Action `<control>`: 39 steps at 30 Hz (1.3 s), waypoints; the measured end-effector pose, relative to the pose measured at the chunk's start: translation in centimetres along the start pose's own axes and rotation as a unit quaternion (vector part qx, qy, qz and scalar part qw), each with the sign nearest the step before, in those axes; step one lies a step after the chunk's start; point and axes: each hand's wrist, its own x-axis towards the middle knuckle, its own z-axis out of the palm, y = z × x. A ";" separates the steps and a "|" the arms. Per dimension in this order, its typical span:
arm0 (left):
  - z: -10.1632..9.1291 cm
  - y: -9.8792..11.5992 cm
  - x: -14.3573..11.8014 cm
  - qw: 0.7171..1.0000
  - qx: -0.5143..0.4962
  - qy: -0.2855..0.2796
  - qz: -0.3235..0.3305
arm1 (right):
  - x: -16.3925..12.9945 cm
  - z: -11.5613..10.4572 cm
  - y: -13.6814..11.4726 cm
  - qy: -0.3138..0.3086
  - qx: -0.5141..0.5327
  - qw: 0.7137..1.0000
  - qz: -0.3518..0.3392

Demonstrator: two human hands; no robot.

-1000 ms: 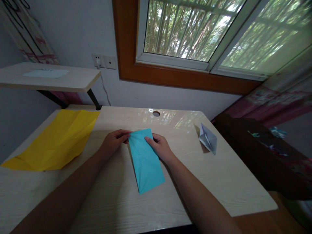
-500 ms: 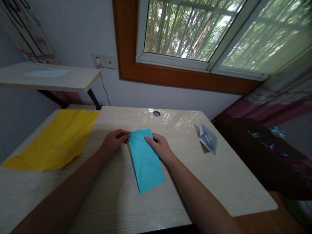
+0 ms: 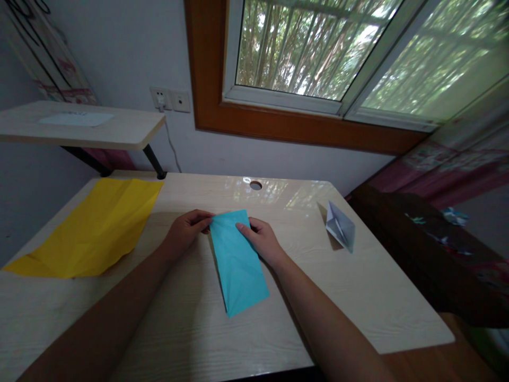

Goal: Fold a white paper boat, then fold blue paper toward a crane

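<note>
Turquoise paper [image 3: 240, 270] is central on the counter [image 3: 338, 302]; I have left hand [image 3: 186, 229] pinching its far-left corner, right hand [image 3: 263, 241] clamping its right edge. Probably light, supple, easily creased: I'd hold edges only.

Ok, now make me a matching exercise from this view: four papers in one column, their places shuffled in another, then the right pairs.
1. turquoise paper
2. yellow sheet
3. folded greyish paper
4. pale sheet

A. on the left side of the table
B. on the raised shelf
C. held by the left hand and the right hand
D. on the right side of the table

Pairs: 1-C, 2-A, 3-D, 4-B
</note>
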 end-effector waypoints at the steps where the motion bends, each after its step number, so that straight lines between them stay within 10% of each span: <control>1: 0.0 0.0 0.0 1.000 0.002 0.003 0.001 | 0.0 0.0 0.0 -0.001 0.000 1.000 0.001; 20: 0.0 0.2 0.0 0.998 -0.052 -0.017 -0.001 | 0.0 -0.1 0.4 0.012 0.024 1.000 -0.001; 39: 0.1 -1.0 -0.2 0.988 -0.002 -0.155 -0.004 | 0.6 -0.8 0.8 0.173 0.140 0.975 -0.007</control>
